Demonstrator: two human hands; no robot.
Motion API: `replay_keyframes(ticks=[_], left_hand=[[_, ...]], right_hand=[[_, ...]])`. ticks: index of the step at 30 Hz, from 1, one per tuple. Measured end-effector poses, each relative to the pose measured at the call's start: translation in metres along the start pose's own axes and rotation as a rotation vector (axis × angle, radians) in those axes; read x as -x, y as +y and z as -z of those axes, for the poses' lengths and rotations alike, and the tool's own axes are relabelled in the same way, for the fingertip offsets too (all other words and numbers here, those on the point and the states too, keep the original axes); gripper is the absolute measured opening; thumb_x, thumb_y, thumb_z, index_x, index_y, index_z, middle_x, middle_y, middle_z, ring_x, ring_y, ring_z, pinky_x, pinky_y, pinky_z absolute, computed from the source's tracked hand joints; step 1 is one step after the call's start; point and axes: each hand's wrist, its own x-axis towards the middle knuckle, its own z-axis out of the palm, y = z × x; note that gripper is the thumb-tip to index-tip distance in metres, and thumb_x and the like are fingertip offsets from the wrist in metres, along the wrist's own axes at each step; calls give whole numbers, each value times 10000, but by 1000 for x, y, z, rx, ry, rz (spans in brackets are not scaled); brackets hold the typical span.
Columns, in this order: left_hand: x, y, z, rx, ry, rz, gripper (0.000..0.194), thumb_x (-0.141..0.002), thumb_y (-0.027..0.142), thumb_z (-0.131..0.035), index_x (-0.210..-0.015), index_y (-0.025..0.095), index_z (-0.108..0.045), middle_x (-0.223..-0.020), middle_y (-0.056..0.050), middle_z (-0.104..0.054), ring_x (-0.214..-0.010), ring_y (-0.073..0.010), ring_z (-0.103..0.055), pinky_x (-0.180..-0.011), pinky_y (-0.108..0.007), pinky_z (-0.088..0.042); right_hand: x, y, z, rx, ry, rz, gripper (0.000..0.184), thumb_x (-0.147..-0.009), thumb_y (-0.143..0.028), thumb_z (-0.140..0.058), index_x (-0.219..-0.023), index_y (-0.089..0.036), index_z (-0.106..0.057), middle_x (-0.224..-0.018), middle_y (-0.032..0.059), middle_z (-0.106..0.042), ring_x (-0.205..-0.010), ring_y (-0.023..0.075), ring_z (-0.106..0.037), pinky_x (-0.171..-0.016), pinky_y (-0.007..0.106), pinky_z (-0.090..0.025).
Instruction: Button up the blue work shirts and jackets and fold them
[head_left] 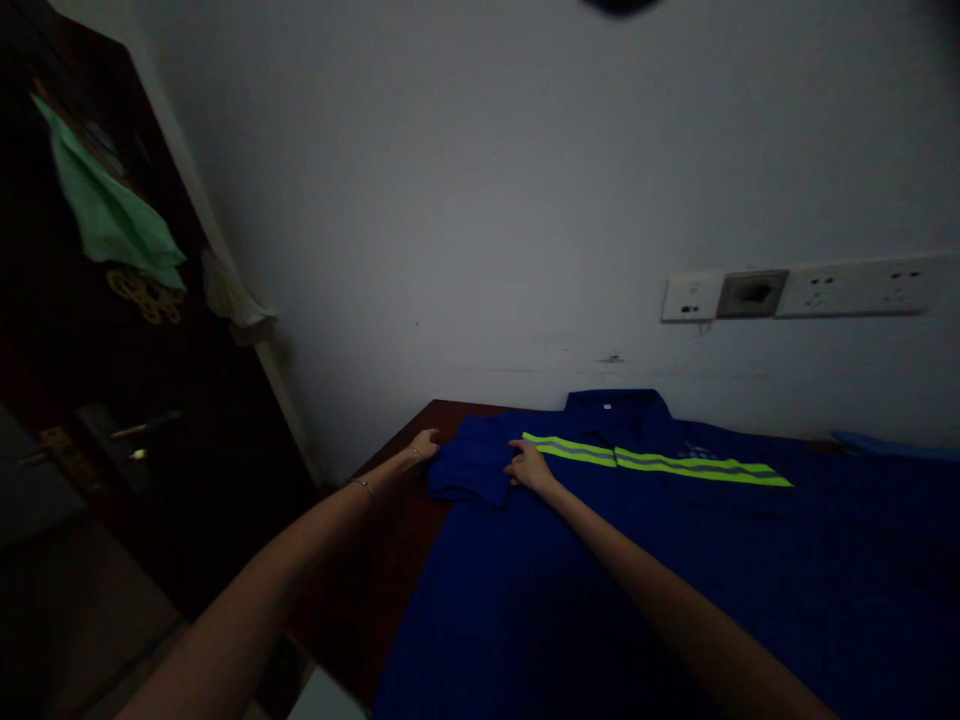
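Note:
A dark blue work shirt (675, 560) with a yellow-green reflective stripe (660, 461) across the chest lies flat on a dark wooden table (390, 560), collar toward the wall. Its short sleeve (472, 465) at the far left is folded in over the body. My left hand (424, 444) grips the outer edge of that sleeve, fingers curled on the cloth. My right hand (529, 464) rests on the sleeve's inner side next to the stripe, fingers spread flat and pressing down.
A white wall stands right behind the table, with a row of sockets and switches (802, 290) at the right. A dark wooden door (90, 400) with a handle is on the left, a green cloth (112, 215) hanging on it. Another blue piece (892, 443) lies at the far right.

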Motion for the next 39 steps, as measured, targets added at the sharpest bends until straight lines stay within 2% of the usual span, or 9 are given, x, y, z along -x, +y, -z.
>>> replay_keyframes(ticks=[6, 12, 15, 18, 22, 26, 31, 36, 39], left_hand=[[-2, 5, 7, 33, 2, 24, 377, -617, 34, -596, -989, 88, -564, -897, -87, -624, -843, -170, -594, -687, -216, -467], [-11, 33, 37, 61, 27, -23, 347, -642, 33, -595, -971, 128, -540, -718, -8, -578, -663, -98, -559, -583, -171, -443], [-14, 65, 60, 46, 16, -75, 415, -660, 80, -606, -1055, 150, -500, -664, 20, -542, -548, -76, -507, -500, -160, -410], [-8, 112, 80, -79, -50, -194, 460, -656, 89, -604, -1091, 163, -473, -708, 11, -550, -502, -68, -487, -459, -161, -402], [13, 183, 89, -142, -65, -328, 516, -650, 112, -622, -1130, 173, -443, -815, -26, -574, -539, -80, -518, -476, -174, -443], [34, 242, 75, -54, -118, -366, 528, -676, 98, -612, -1159, 149, -404, -794, -42, -576, -552, -103, -560, -520, -235, -493], [56, 294, 42, 100, -218, -279, 558, -717, 80, -579, -1213, 87, -325, -693, -43, -584, -515, -143, -598, -534, -287, -507], [78, 329, 6, 133, -294, -277, 430, -722, 82, -552, -1132, 45, -428, -588, -32, -578, -532, -160, -609, -505, -232, -491], [88, 343, -17, 153, -350, -280, 383, -712, 45, -508, -1092, 32, -467, -531, -31, -568, -523, -164, -607, -476, -211, -474]], right_hand=[[0, 5, 0, 11, -6, 8, 616, -597, 22, -546, -1186, -126, -438, -619, -69, -474, -437, 44, -478, -421, 167, -483], [4, 3, 8, 43, -49, 38, 571, -661, -79, -571, -1208, -124, -413, -637, -47, -513, -494, 72, -528, -439, 172, -481], [8, -3, 21, 147, -66, 114, 457, -724, -131, -535, -1173, -118, -455, -606, -32, -536, -492, 84, -541, -433, 161, -447], [14, -18, 40, 270, -20, 236, 334, -745, -190, -544, -1072, -118, -545, -652, 8, -590, -519, 92, -554, -462, 164, -438], [30, -52, 64, 283, 42, 350, 293, -754, -287, -569, -1007, -142, -594, -760, 40, -633, -612, 110, -583, -528, 175, -460], [52, -93, 89, 68, 52, 278, 462, -775, -381, -541, -1146, -109, -504, -964, 114, -618, -716, 146, -601, -506, 192, -490], [80, -124, 128, -135, 26, 98, 877, -658, -486, -638, -1343, -109, -241, -1210, 202, -477, -763, 188, -605, -499, 252, -529], [96, -114, 155, -90, 29, 62, 964, -601, -470, -688, -1357, -125, -198, -1176, 189, -504, -759, 186, -599, -502, 257, -530], [95, -99, 164, 14, 119, 67, 783, -621, -426, -683, -1264, -115, -361, -1011, 131, -585, -676, 164, -585, -464, 253, -516]])
